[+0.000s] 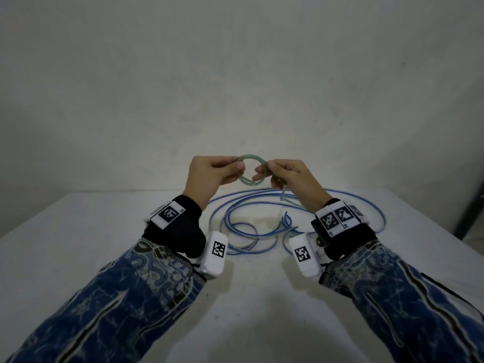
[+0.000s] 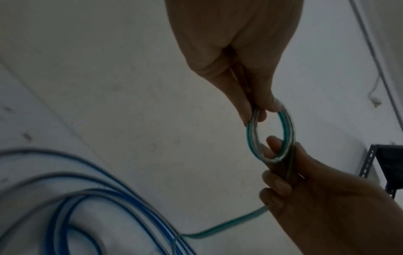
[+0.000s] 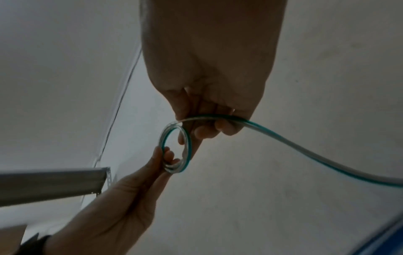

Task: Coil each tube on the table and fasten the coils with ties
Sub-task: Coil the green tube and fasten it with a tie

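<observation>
A clear tube with a green stripe is wound into a small coil (image 1: 248, 182) that I hold in the air above the table. My left hand (image 1: 237, 163) pinches the coil's left side between thumb and fingers. My right hand (image 1: 264, 167) grips its right side, and the loose green tail (image 1: 282, 195) hangs from this hand toward the table. The left wrist view has the coil (image 2: 250, 138) between the left hand's fingertips (image 2: 246, 110) and the right hand (image 2: 316, 198). In the right wrist view the tail (image 3: 305, 151) leaves the coil (image 3: 174, 170) to the right.
A long clear tube with a blue stripe (image 1: 248, 227) lies in loose loops on the white table (image 1: 78, 231), under and behind my hands, also seen as blue loops (image 2: 87, 198). A plain wall stands behind. A dark metal rack (image 1: 468, 205) stands past the table's right edge.
</observation>
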